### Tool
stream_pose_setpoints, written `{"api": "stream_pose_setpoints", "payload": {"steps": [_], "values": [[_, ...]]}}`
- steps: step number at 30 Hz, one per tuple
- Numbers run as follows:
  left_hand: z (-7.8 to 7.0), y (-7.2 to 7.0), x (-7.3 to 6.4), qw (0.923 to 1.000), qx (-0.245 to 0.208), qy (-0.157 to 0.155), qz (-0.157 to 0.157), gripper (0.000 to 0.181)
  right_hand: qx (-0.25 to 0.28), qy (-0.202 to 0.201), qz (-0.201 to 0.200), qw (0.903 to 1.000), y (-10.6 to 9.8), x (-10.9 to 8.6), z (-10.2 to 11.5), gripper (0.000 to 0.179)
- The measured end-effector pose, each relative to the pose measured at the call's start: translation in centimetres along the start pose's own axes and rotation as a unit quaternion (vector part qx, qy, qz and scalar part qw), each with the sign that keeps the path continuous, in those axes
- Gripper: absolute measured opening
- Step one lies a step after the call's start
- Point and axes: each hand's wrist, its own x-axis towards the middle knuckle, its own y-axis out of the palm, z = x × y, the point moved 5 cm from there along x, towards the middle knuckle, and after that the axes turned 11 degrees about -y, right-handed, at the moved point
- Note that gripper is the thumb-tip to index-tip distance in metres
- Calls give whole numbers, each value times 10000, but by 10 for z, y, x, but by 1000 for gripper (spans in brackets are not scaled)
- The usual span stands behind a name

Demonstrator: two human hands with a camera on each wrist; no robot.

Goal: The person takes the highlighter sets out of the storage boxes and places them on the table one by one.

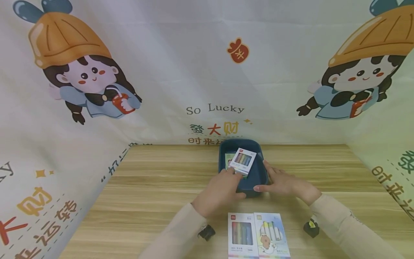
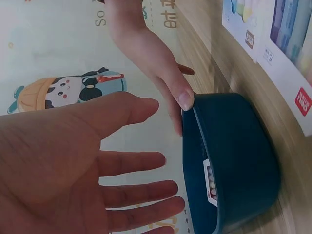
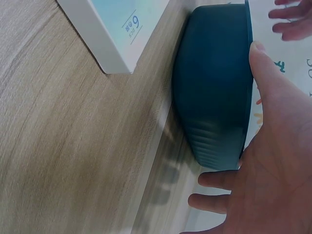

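Note:
A dark blue plastic basket (image 1: 253,181) stands at the back of the table. Inside it, a white box (image 1: 243,162) with a window of coloured sticks lies slanted over a green box (image 1: 228,158). My left hand (image 1: 220,189) reaches over the basket's front left, fingertips close to the white box; its fingers show straight and spread in the left wrist view, holding nothing. At the front right corner, my right hand (image 1: 286,183) touches the rim with its thumb (image 3: 261,61), its other fingers stretched along the basket's right side.
Two white boxes lie side by side in front of the basket: one with a window of coloured sticks (image 1: 242,233), the other with a printed marker picture (image 1: 271,233). Small black objects (image 1: 207,233) show beside both sleeves. A printed cloth (image 1: 168,64) hangs behind the table.

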Motion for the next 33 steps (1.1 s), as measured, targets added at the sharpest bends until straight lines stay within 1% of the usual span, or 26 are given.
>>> {"api": "stream_pose_setpoints", "payload": {"steps": [8,13,17,20,25,33], "values": [[2,1,20,9986,439,277,-137,62,-25,10,-14,10000,1,0,-1,115],[3,2,33,9986,405,332,-83,68,-74,-14,-2,10000,0,1,-1,116],[5,4,41,9984,437,352,-27,69,-48,5,15,10000,1,1,-1,115],[6,6,45,9982,485,345,-12,68,-11,39,40,10000,2,1,-2,116],[9,10,51,9986,438,300,48,68,17,31,45,10000,3,1,-1,114],[8,13,62,9982,425,430,-43,69,-5,-11,65,10000,2,1,-1,114]]}}
